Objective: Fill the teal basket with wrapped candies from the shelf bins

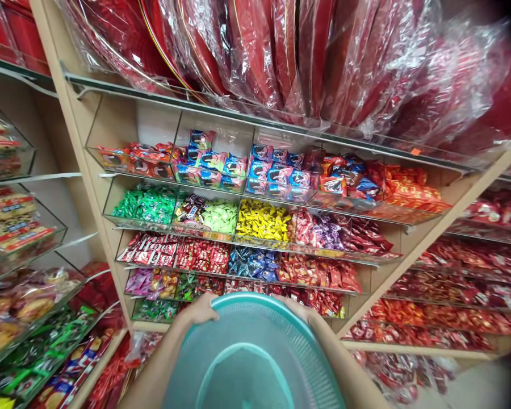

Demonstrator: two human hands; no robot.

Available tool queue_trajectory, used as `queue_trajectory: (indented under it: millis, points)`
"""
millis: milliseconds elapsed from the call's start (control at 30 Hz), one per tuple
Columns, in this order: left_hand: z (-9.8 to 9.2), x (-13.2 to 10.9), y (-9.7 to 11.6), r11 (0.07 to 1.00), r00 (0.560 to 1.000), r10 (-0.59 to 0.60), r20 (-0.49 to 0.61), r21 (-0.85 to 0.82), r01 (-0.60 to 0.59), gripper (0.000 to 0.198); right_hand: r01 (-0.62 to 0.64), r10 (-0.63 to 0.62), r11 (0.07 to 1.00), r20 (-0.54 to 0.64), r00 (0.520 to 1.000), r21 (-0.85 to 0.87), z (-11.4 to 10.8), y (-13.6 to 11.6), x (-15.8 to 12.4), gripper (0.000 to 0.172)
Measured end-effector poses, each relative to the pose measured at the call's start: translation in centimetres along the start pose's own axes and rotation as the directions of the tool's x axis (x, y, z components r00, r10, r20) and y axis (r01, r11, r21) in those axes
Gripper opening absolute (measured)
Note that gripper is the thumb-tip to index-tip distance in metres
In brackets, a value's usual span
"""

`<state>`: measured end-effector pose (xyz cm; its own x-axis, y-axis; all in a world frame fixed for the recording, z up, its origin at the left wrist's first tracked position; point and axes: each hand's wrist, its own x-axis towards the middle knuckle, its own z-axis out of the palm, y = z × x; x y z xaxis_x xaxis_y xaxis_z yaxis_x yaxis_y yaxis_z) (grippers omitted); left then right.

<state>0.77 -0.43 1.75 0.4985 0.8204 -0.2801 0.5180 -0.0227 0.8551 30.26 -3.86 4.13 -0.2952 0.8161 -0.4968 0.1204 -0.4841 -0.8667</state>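
A round teal plastic basket [244, 329] with a meshed side is held out in front of me, and nothing lies in the part that shows. My left hand [201, 309] is closed on its left rim, thumb over the edge. On the opposite side my right hand [297, 309] grips the right rim, its fingers mostly hidden behind the basket. Just beyond the far rim, shelf bins hold wrapped candies: yellow ones [264, 221], green ones [147, 203], dark blue ones [253, 264] and red ones [202, 255].
Above the bins, a glass shelf [255, 116] carries red items in clear plastic [255, 51]. Packaged snacks [21, 307] fill shelves at the left. More red packets [455, 284] stand on the right shelves, beyond a wooden upright [426, 244]. Bagged goods [404, 369] lie on the floor.
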Motion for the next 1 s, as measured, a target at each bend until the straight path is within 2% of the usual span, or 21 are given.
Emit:
queue_trajectory:
  millis: [100, 200, 333, 500, 667, 767, 900, 1000]
  points:
    - [1.0, 1.2, 0.8, 1.0, 1.0, 0.006, -0.02, -0.01, -0.006, 0.014, -0.069, 0.065, 0.997, 0.095, 0.993, 0.038, -2.4, 0.1, 0.3, 0.042]
    - [2.7, 3.0, 2.1, 0.999, 0.999, 0.033, -0.027, -0.009, -0.033, 0.013, -0.06, 0.058, 0.998, 0.062, 0.996, 0.03, -5.5, 0.4, 0.2, 0.041]
    - [5.6, 5.6, 3.8, 0.999, 1.0, 0.014, 0.002, -0.03, -0.014, 0.018, -0.082, 0.079, 0.996, 0.074, 0.994, 0.045, -9.5, 1.3, -0.4, 0.04]
    - [8.1, 8.0, 5.3, 1.0, 1.0, 0.003, 0.005, -0.006, -0.003, 0.019, -0.075, 0.072, 0.994, 0.045, 0.996, 0.074, -13.0, 2.4, -1.2, 0.039]
    - [9.1, 9.5, 7.2, 1.0, 0.999, 0.024, 0.043, -0.001, -0.024, 0.016, -0.082, 0.08, 0.993, 0.036, 0.996, 0.079, -15.3, 2.6, -2.0, 0.042]
    - [9.3, 10.1, 8.3, 0.999, 0.999, 0.02, 0.031, 0.028, -0.021, 0.016, -0.054, 0.051, 0.995, 0.039, 0.998, 0.078, -16.1, 2.6, -2.4, 0.041]
    - [8.8, 10.3, 9.2, 0.994, 1.0, -0.015, 0.006, 0.106, 0.014, 0.018, -0.042, 0.04, 0.998, 0.037, 0.999, 0.052, -16.5, 2.4, -2.1, 0.043]
    - [8.0, 10.2, 9.0, 0.994, 1.0, -0.016, 0.001, 0.104, 0.016, 0.02, -0.016, 0.014, 0.999, 0.033, 0.999, 0.036, -16.2, 1.8, -1.3, 0.041]
